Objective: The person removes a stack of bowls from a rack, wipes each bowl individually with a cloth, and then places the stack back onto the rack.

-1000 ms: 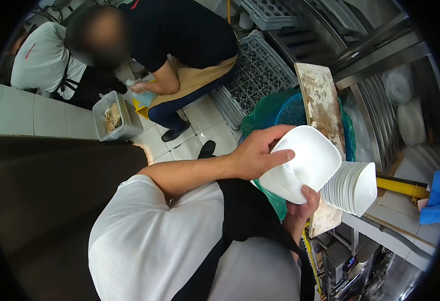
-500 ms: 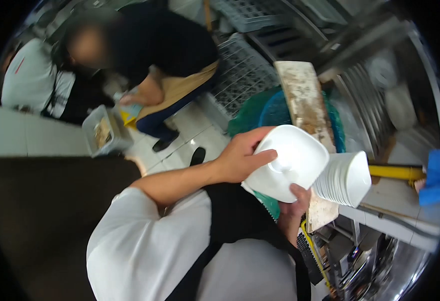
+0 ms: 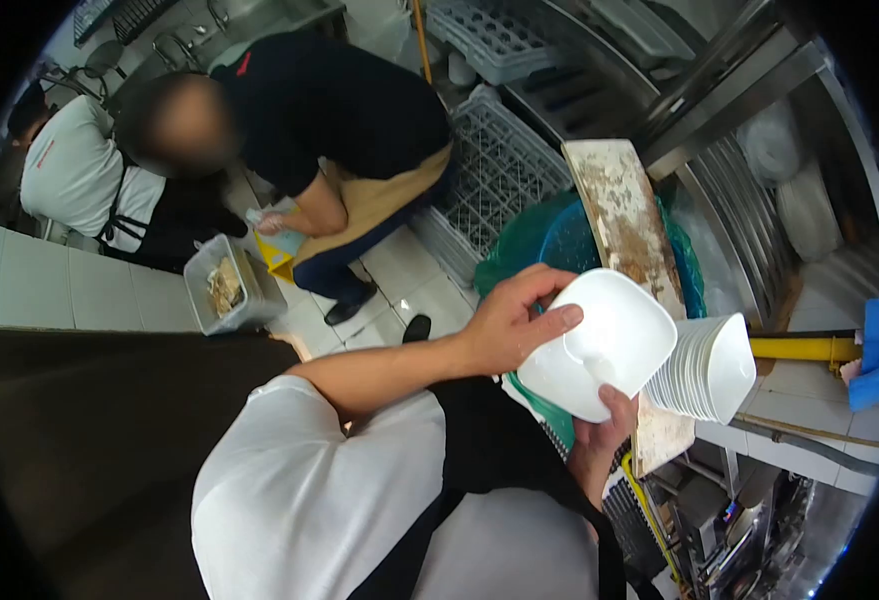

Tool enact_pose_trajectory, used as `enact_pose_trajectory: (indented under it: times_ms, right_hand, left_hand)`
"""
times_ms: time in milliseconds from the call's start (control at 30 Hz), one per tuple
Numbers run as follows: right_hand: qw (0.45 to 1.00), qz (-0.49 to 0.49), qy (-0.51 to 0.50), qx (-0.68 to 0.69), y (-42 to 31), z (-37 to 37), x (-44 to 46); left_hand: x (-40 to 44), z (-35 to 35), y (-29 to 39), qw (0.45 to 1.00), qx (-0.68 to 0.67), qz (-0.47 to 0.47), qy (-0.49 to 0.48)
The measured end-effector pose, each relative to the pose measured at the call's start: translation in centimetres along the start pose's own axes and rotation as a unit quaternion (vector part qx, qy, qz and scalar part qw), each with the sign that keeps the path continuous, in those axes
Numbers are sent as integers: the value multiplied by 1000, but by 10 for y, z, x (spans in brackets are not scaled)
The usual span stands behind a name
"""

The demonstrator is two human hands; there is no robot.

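A white, rounded-square bowl (image 3: 614,335) is tilted in front of me, its inside facing up, held in both hands. My left hand (image 3: 514,325) grips its left edge, thumb over the rim and the other fingers partly hidden behind it. From below, my right hand (image 3: 601,435) pinches the near edge with the thumb on the inner face; its fingers are mostly out of sight. Just right of the held bowl, a stack of matching white bowls (image 3: 704,370) lies on its side on a worn, stained white board (image 3: 614,205).
A blue tub (image 3: 567,240) with green plastic sits under the board. Grey dish racks (image 3: 499,165) stand beyond it. One co-worker in a dark shirt (image 3: 344,110) bends near a clear bin (image 3: 221,285); another wears white (image 3: 74,160). A yellow pipe (image 3: 804,348) is at the right.
The whole view has shifted, so everything appears slightly lower and farther right. Both hands still hold the bowl in much the same way.
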State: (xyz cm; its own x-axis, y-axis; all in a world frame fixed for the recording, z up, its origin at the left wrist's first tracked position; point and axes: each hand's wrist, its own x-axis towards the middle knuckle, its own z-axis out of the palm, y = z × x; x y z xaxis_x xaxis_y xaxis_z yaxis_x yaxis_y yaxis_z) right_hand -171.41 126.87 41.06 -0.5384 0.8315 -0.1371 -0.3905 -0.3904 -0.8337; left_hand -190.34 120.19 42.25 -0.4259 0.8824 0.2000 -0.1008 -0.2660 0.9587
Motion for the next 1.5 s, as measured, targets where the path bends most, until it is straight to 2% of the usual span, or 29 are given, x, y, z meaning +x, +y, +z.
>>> enact_pose_trajectory:
  times_ms: [33, 133, 200, 233, 300, 333, 367, 433, 500, 567, 633, 667, 733, 767, 833, 867, 900, 933, 967, 1000, 1033, 1100, 1133, 1167, 1267, 1300, 1367, 1500]
  right_hand:
    - [1000, -8, -6, 6, 3, 4, 3]
    - [999, -12, 18, 25, 5, 1, 2]
    - [999, -4, 6, 34, 6, 10, 7]
    - [999, -3, 7, 37, 3, 11, 4]
    - [993, 10, 88, -77, 12, -12, 3]
    - [999, -15, 50, -3, 6, 6, 6]
    - [998, -18, 60, 7, 5, 10, 10]
    - [993, 46, -34, 107, 3, 9, 11]
    - [997, 40, -9, 72, 15, -6, 9]
    - [996, 19, -19, 90, -3, 14, 4]
    - [1000, -12, -6, 11, -10, 10, 4]
    - [1000, -24, 10, 12, -19, 9, 2]
    - [988, -72, 6, -137, -37, 11, -2]
    - [987, -77, 14, -137, -43, 3, -3]
    - [951, -120, 87, -272, -64, -14, -4]
    - [966, -133, 116, -188, -79, -13, -5]
    - [956, -124, 150, -219, -96, -23, -4]
    - [950, -163, 152, -220, -113, -34, -2]
    - [944, -190, 170, -208, -128, -50, 4]
    - [933, -203, 195, -223, -149, -59, 5]
    - [915, -218, 210, -266, -167, -70, 6]
    - [903, -230, 199, -303, -196, -103, 13]
    - [896, -212, 221, -320, -205, -116, 16]
    - [889, -193, 242, -338, -212, -128, 19]
    - [900, -164, 240, -325, -216, -174, 35]
    - [900, -164, 237, -327, -219, -177, 37]
    - [887, -114, 245, -375, -221, -182, 39]
    - [866, -44, 257, -427, -226, -180, 43]
  left_hand:
    - [3, 1, 1, 999, -3, 38, 11]
    - [6, 3, 1, 998, -57, 37, 0]
    - [11, -3, 9, 980, -186, -64, -31]
    - [11, -6, 9, 983, -164, -78, -20]
    - [16, -5, 10, 978, -154, -134, -47]
    - [19, -3, 16, 973, -173, -141, -57]
    - [19, -7, 12, 979, -139, -139, -58]
    - [15, -15, 8, 985, -73, -151, -43]
    - [19, -10, 15, 977, -70, -193, -52]
    - [20, -13, 12, 974, -79, -198, -74]
    - [28, -15, 19, 965, -85, -211, -132]
    - [31, -15, 22, 965, -75, -206, -146]
    - [38, -3, 27, 966, -55, -189, -165]
    - [43, 6, 28, 965, -56, -190, -175]
    - [58, 28, 27, 952, -51, -195, -230]
    - [66, 45, 26, 954, -28, -178, -241]
    - [74, 62, 22, 954, -33, -171, -244]
    - [81, 85, 25, 956, -38, -155, -245]
    - [86, 108, 25, 962, -78, -86, -248]
    - [91, 125, 27, 956, -125, -66, -256]
    - [93, 137, 36, 942, -165, -86, -279]
    - [105, 153, 14, 965, -92, -21, -246]
    - [114, 158, 2, 968, -17, 17, -249]
    - [119, 163, -10, 968, -18, 18, -249]
    - [139, 183, -38, 974, -3, -69, -215]
    - [145, 190, -40, 975, -5, -68, -212]
    - [151, 202, -46, 962, 48, -89, -254]
    - [158, 222, -71, 955, 116, -45, -269]
